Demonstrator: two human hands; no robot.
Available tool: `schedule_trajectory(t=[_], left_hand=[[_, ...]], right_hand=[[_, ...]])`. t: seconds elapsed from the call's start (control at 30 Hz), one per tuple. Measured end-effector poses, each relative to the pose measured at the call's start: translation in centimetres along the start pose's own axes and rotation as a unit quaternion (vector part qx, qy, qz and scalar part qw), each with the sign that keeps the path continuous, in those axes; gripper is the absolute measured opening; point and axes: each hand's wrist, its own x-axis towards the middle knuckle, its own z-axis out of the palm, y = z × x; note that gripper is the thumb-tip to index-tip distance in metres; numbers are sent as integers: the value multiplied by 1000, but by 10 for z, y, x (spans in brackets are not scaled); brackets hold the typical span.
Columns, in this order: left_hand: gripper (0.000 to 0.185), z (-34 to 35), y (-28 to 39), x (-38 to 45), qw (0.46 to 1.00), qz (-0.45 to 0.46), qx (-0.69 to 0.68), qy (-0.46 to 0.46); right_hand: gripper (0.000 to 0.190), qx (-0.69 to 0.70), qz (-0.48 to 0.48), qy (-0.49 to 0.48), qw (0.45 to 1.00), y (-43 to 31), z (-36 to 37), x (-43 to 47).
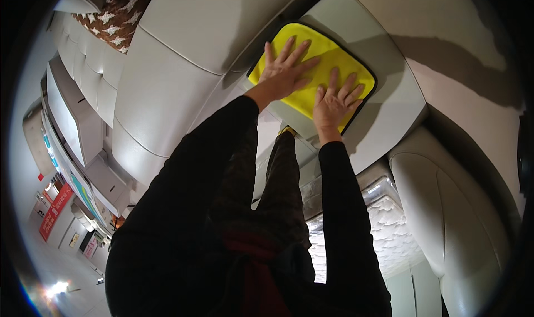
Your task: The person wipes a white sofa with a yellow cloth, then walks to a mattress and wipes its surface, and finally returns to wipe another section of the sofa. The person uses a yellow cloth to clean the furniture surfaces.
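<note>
A yellow cloth with a dark edge (329, 54) lies spread out on the grey top of a bedside cabinet or similar low unit (396, 87). On the cloth's left part my left hand (285, 70) rests flat, fingers spread. My right hand (337, 102) presses flat on its lower right part, its fingers apart too. Neither hand grasps the cloth. Both palms face down, so what lies under them is hidden.
A padded light leather bed frame (167, 79) stands on the left, close against the unit. To the right is another padded grey piece of furniture (442, 208). A mattress in clear plastic (388, 221) lies behind my right arm. A brown cushion with white stars (112, 20) is at the upper left.
</note>
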Motion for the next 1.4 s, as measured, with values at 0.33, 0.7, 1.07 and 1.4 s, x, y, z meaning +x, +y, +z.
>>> schedule_trajectory(t=[0.33,0.7,1.07,1.4], left_hand=[[87,7,-27,-32,947,-227,-224,40],[58,1,-26,-64,898,-320,-274,131],[53,-8,-19,-102,752,-426,-500,54],[42,-121,-122,-64,724,-258,-636,70]], right_hand=[[64,-7,-47,-48,998,-11,0,-51],[81,-79,-155,-147,974,13,-27,-80],[59,34,-143,-162,976,16,-59,-43],[32,217,-104,-140,960,-55,-153,27]])
